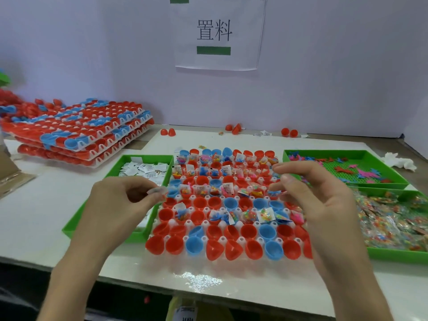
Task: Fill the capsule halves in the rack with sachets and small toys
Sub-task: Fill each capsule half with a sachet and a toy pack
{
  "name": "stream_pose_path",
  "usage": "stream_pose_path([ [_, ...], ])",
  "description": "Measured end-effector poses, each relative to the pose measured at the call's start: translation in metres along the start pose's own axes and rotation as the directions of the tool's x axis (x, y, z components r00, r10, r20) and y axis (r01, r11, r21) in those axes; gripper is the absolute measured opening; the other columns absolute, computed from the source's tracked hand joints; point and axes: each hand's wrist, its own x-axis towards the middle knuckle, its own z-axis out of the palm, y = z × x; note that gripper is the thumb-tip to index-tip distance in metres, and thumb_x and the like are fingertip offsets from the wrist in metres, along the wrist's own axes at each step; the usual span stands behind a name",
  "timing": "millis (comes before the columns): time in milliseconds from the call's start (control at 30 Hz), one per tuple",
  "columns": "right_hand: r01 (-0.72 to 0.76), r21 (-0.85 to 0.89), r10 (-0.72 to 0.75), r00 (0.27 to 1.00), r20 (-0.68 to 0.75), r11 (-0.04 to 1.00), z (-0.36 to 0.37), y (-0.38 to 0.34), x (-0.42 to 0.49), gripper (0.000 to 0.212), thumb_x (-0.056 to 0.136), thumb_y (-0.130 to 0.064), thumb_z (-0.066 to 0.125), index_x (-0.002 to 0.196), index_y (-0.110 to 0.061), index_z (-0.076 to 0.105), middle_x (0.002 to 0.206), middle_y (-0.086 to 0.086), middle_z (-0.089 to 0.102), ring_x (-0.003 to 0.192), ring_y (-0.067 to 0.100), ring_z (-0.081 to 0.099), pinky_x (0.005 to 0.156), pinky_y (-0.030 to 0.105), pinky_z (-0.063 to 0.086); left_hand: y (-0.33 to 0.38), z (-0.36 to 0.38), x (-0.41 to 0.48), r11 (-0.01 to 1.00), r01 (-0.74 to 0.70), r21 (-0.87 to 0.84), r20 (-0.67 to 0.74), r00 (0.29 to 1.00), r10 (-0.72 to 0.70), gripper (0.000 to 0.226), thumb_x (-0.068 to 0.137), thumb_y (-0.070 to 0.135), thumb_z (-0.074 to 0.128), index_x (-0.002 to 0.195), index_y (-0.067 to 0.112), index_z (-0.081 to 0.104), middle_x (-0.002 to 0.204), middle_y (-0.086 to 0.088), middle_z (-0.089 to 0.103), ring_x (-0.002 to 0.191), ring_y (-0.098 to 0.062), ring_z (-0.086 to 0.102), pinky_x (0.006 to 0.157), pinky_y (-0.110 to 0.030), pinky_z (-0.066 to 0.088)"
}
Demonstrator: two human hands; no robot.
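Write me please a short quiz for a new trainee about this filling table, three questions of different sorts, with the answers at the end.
1. Fill the gap: the capsule halves in the rack come in two colours, red and ____.
2. True or false: the two rows nearest the person are already filled.
3. Where do the white sachets lie?
A) in the green tray left of the rack
B) in the far tray on the right
C) in the near tray on the right

Key: 1. blue. 2. False, those two rows hold nothing yet. 3. A.
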Motion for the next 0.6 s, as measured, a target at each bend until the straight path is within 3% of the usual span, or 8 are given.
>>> stream_pose_path([
  [133, -0.009, -0.014, 0.009, 1.0, -0.004, 1.0, 0.002, 0.0, 0.0, 0.022, 0.093, -0.015, 0.062, 0.085, -0.032, 0.074, 0.09, -0.012, 0.074, 0.08, 0.006, 0.072, 0.07, 0.016, 0.056, -0.005, 0.006, 0.01, 0.99, -0.007, 0.142, 0.105, 0.994, -0.008, 0.01, 0.079, 0.033, 0.082, 0.071, 0.032, 0.076, 0.063, 0.013, 0.07, 0.064, -0.002, 0.064, 0.046, -0.009, 0.045],
  [233, -0.018, -0.036, 0.018, 1.0, 0.011, 0.999, 0.004, -0.001, -0.001, 0.02, 0.092, -0.016, 0.063, 0.085, -0.031, 0.073, 0.088, -0.013, 0.074, 0.081, 0.006, 0.072, 0.067, 0.019, 0.056, -0.01, 0.009, 0.013, 0.975, -0.014, 0.223, 0.156, 0.987, -0.022, 0.005, 0.082, 0.028, 0.08, 0.077, 0.027, 0.078, 0.066, 0.014, 0.07, 0.063, -0.001, 0.064, 0.053, -0.008, 0.041],
  [400, -0.02, -0.031, 0.021, 0.999, 0.034, 0.999, 0.006, -0.001, -0.001, 0.02, 0.093, -0.014, 0.063, 0.085, -0.029, 0.073, 0.087, -0.012, 0.074, 0.079, 0.004, 0.07, 0.067, 0.009, 0.052, -0.011, 0.008, 0.014, 0.968, 0.008, 0.25, 0.185, 0.981, -0.056, 0.004, 0.082, 0.028, 0.08, 0.08, 0.025, 0.079, 0.068, 0.012, 0.07, 0.067, -0.006, 0.064, 0.061, -0.02, 0.047],
  [600, -0.03, -0.033, 0.032, 0.998, 0.049, 0.999, 0.006, -0.001, -0.001, 0.021, 0.093, -0.017, 0.062, 0.083, -0.032, 0.073, 0.086, -0.013, 0.073, 0.08, 0.003, 0.07, 0.065, 0.01, 0.053, -0.009, 0.012, 0.018, 0.949, -0.006, 0.316, 0.272, 0.959, -0.084, 0.005, 0.083, 0.03, 0.079, 0.08, 0.025, 0.078, 0.073, 0.009, 0.071, 0.071, -0.006, 0.065, 0.066, -0.026, 0.055],
])
